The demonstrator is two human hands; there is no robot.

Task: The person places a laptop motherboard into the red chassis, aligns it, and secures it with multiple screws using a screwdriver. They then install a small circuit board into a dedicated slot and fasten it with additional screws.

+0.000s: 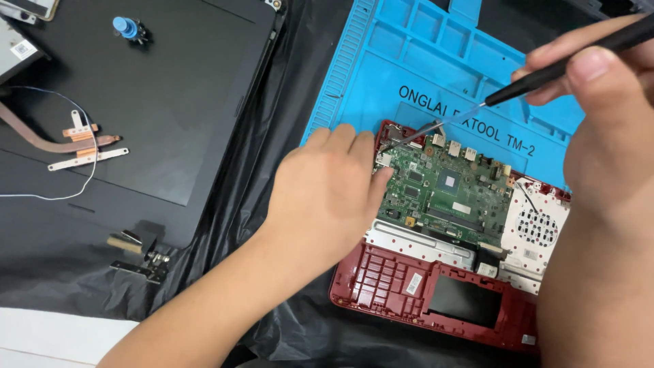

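Note:
An opened red laptop base (392, 283) lies on a blue work mat (409, 61), its green circuit board (443, 191) exposed. My left hand (327, 197) rests flat on the base's left edge, fingertips touching the board's corner. My right hand (599, 102) grips a black-handled screwdriver (545, 75); its thin shaft slants down-left, with the tip at the board's upper left corner. A white fan cover (538, 228) sits at the board's right.
A black laptop lid (157, 102) lies at the left with a copper heat pipe (41, 140), metal brackets, a thin white wire and a blue-capped small part (128, 28) on it. Loose hinges (139, 262) sit near its lower corner. Black plastic sheeting (259, 204) covers the table.

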